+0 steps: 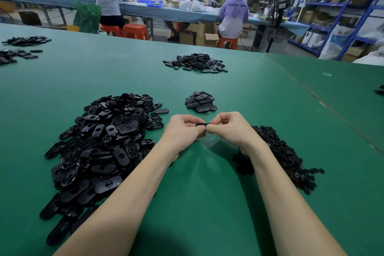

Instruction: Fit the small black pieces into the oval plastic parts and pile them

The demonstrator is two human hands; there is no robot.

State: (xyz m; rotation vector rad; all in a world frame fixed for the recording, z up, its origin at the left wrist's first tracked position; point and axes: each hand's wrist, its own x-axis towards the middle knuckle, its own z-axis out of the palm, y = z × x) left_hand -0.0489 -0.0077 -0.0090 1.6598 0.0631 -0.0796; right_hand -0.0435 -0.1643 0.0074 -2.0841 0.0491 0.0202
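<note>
My left hand (185,129) and right hand (226,128) both pinched one black oval plastic part (202,124) above the green table (207,172); I judged even thumb pressure would seat the small piece squarely.

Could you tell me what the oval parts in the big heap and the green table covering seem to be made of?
The oval parts look like moulded hard plastic, black and glossy: they catch sharp highlights and share one identical shape with a cutout. The green table covering looks like a matte mat, perhaps rubber or vinyl: it reflects only a soft sheen, and a straight seam shows between sheets at the right. Which of the two it is cannot be told.
</note>
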